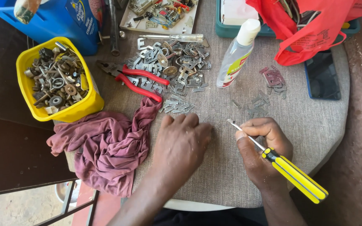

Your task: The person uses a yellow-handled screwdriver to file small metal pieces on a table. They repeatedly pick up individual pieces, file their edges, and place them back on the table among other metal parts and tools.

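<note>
The right hand point(259, 146) gripped the yellow screwdriver point(292, 172); the left hand point(181, 142) lay flat, fingers curled, empty — a slip of the tip could have jabbed it.

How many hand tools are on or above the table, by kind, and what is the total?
Screwdriver with yellow and black handle, in the right hand: 1
Screwdriver with clear handle: 1
Pliers with red handles: 1
Total: 3
The left hand holds no tool.
</note>
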